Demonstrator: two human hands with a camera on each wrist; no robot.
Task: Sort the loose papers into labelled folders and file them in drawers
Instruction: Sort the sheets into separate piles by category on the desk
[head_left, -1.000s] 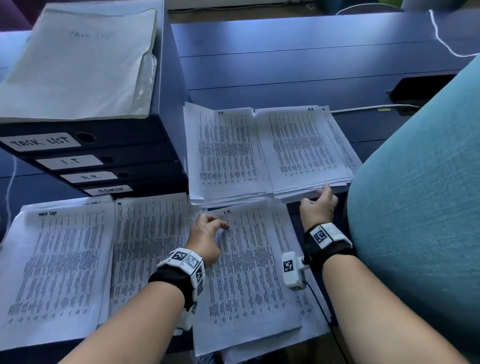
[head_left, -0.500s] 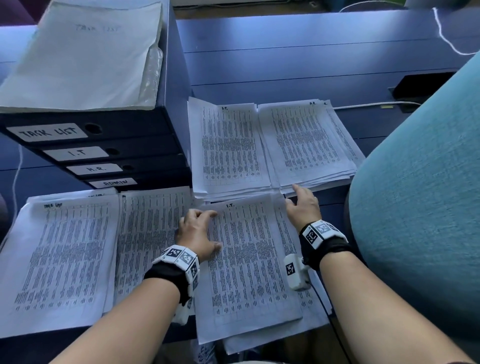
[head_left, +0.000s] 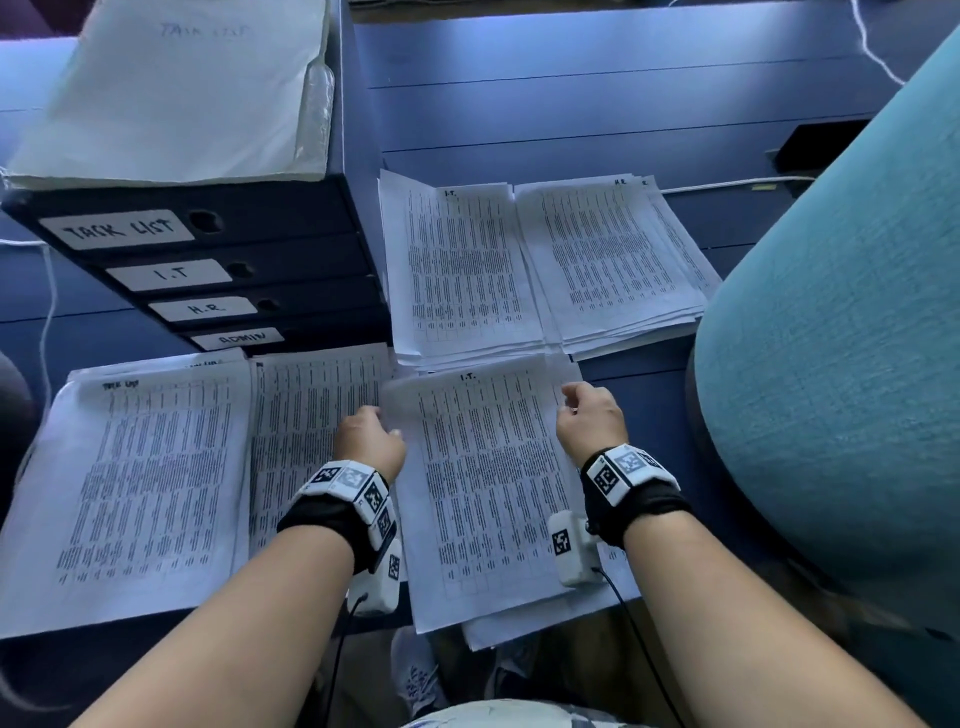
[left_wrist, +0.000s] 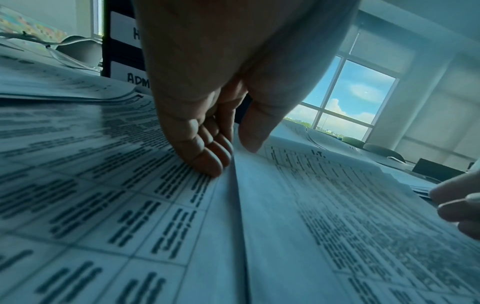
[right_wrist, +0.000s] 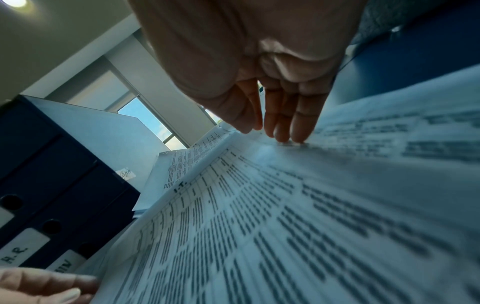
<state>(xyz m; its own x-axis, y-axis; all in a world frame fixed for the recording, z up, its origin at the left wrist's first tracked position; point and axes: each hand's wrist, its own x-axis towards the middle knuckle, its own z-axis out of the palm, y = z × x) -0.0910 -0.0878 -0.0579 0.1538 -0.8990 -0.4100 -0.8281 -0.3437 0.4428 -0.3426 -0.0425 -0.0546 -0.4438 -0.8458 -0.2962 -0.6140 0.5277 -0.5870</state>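
A printed sheet headed I.T. (head_left: 483, 467) tops the near middle pile on the blue desk (head_left: 571, 104). My left hand (head_left: 371, 436) pinches its left edge, fingers (left_wrist: 207, 162) curled under and thumb on top; that edge is raised a little. At the sheet's (right_wrist: 259, 205) right edge my right hand (head_left: 587, 415) holds it, fingertips (right_wrist: 291, 135) down on the paper. A dark drawer unit (head_left: 291, 244) at the left bears the labels TASK LIST, I.T., H.R. and ADMIN, all drawers closed. A pale folder (head_left: 182, 88) marked TASK LIST lies on top.
Behind the held sheet lie an I.T. pile (head_left: 457, 270) and an H.R. pile (head_left: 613, 249). A task-list pile (head_left: 140, 483) and another pile (head_left: 311, 405) lie near left. A teal chair (head_left: 831, 364) crowds the right. A white cable (head_left: 727, 183) runs along the desk.
The right hand has drawn back from the H.R. pile's front edge to the I.T. sheet's right edge. The left hand has slid off the sheet's top to pinch its left edge.
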